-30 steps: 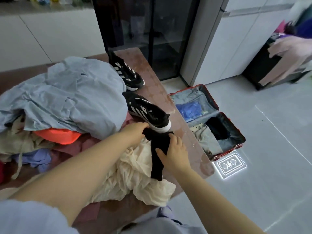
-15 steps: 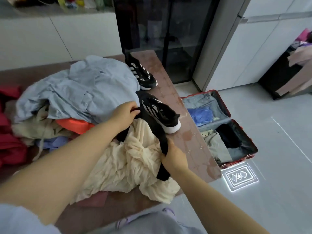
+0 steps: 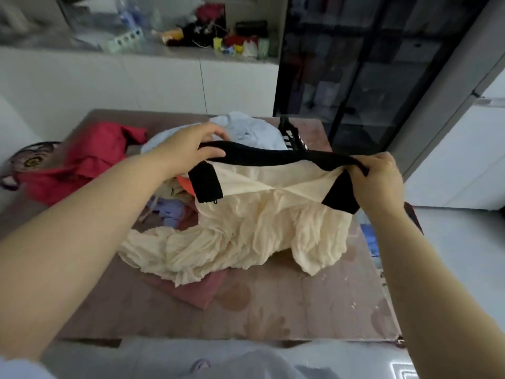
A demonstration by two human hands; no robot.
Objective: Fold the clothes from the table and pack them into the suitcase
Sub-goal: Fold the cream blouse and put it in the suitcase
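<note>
I hold a cream garment [image 3: 246, 231] with a black waistband [image 3: 273, 155] stretched between both hands above the table [image 3: 273, 310]. My left hand [image 3: 191, 149] pinches the band's left end. At the band's right end, my right hand [image 3: 379, 179] grips it. The cream fabric hangs down and bunches on the tabletop. Behind it lie a light blue garment [image 3: 246, 129], a red garment [image 3: 95, 157], an orange piece [image 3: 185, 184] and a lilac piece [image 3: 169, 212]. A sliver of the suitcase [image 3: 371, 242] shows past the table's right edge, mostly hidden by my right arm.
A black sneaker with white stripes [image 3: 292, 135] sits at the far end of the table. A pink cloth [image 3: 196, 294] lies under the cream fabric. A dark glass cabinet [image 3: 355, 64] stands behind, a cluttered counter [image 3: 191, 39] at the back, a patterned stool [image 3: 30, 160] to the left.
Both hands have lifted the black waistband off the pile and pulled it taut, left and right. The view has swung left, so the suitcase has almost left the frame.
</note>
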